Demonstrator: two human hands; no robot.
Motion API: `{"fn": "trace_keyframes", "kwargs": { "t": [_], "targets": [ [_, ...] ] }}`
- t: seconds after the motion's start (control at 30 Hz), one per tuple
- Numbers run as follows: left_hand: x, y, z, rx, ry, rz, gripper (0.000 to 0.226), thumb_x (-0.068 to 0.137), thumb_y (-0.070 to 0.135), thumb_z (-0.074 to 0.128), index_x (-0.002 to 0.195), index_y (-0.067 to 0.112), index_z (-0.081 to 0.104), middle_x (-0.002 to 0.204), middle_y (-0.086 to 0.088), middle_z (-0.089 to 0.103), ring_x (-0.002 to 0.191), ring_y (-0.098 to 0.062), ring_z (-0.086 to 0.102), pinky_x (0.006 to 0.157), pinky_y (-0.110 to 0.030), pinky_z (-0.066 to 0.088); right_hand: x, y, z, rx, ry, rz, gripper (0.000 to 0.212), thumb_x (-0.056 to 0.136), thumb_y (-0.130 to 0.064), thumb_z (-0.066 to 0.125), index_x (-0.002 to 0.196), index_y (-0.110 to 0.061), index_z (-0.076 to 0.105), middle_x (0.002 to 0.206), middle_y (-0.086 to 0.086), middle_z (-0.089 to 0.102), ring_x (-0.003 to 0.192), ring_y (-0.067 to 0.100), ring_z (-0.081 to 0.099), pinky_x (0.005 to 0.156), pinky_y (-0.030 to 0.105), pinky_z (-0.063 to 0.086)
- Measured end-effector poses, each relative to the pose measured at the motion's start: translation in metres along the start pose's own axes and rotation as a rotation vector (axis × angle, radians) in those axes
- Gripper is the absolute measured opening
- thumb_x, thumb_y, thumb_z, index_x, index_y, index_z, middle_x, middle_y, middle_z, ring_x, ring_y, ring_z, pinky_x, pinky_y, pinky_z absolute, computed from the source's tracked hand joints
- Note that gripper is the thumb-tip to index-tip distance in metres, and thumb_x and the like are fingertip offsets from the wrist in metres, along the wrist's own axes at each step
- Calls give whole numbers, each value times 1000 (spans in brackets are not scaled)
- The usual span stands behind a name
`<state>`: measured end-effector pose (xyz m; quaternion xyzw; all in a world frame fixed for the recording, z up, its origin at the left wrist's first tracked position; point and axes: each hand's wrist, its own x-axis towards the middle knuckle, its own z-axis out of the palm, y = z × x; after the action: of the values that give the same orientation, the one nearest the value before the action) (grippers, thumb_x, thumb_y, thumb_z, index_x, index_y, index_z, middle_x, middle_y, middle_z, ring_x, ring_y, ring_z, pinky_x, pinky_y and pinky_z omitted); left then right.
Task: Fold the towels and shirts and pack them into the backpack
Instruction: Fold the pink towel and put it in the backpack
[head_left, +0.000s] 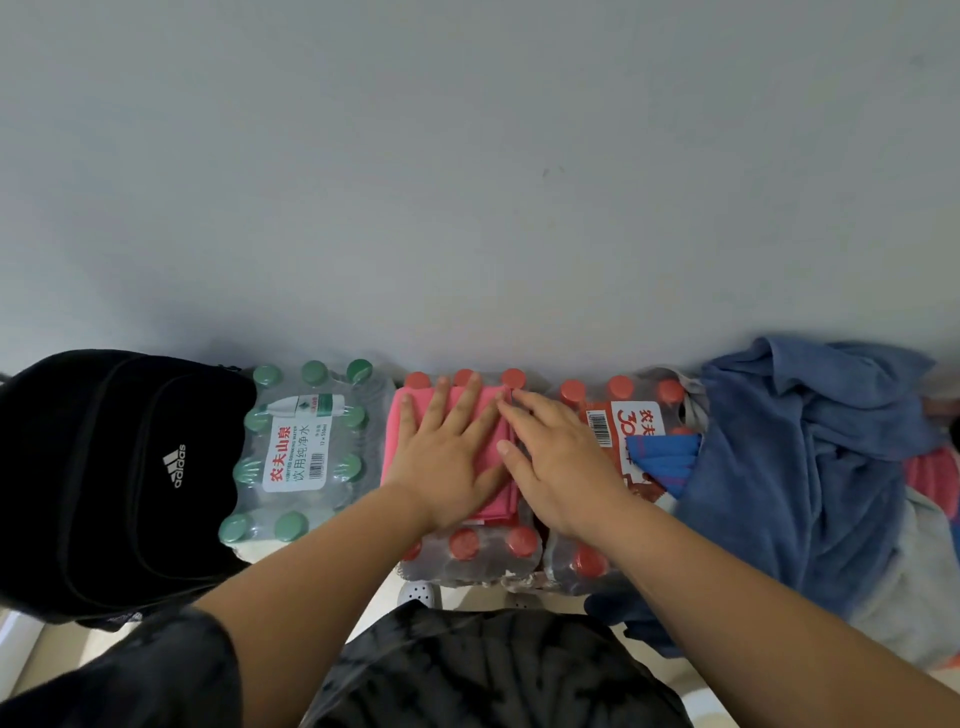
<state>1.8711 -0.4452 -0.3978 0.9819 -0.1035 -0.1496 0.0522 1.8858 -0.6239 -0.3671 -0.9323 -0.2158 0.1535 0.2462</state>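
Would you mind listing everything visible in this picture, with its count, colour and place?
backpack: one, black, far left
green-capped bottle pack: one, clear, right of the backpack
centre bottle pack: one, clear with red caps, in the middle
right bottle pack: one, clear with red caps, right of centre
pink towel: one, folded, on the centre bottle pack
blue towel: one, on the right bottle pack
blue clothes: one heap, far right
grey garment: one, lower right, by the blue clothes
shoe: one plainly seen, white, on the floor
left hand: flat on the pink towel
right hand: flat at the towel's right edge
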Motion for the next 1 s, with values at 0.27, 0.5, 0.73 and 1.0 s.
{"fn": "trace_keyframes", "kwargs": {
  "t": [0.27,0.5,0.73,1.0],
  "targets": [
    [-54,-48,-8,-307,180,-271,87,84,61,44,158,19,22,162,-10,28,147,-31,27,120,-42,19,38,-7,5,-269,-199,-205,69,99,-61,38,158,-39,13,168,-5,-10,154,19,-11,124,42,-4],
    [-68,-59,-2,-356,203,-290,93,79,75,50,153,21,32,142,-2,52,128,-24,47,111,-39,34,41,4,23,-375,-256,-216,74,95,-74,24,155,-49,-12,165,-8,-25,153,20,-17,124,45,-8],
    [-54,-59,-12,-497,213,-317,96,68,78,61,143,21,43,115,1,63,107,-24,57,88,-35,45,-4,-30,32,-377,-141,58,80,93,-75,23,160,-34,5,166,8,0,149,33,12,119,51,17],
    [-39,-54,-31,-483,-63,-364,90,59,57,86,134,29,46,108,8,60,98,-19,62,79,-33,53,-31,-35,8,-400,-122,98,74,91,-73,37,151,-31,35,160,5,22,137,29,36,112,49,35]
  ]
}}
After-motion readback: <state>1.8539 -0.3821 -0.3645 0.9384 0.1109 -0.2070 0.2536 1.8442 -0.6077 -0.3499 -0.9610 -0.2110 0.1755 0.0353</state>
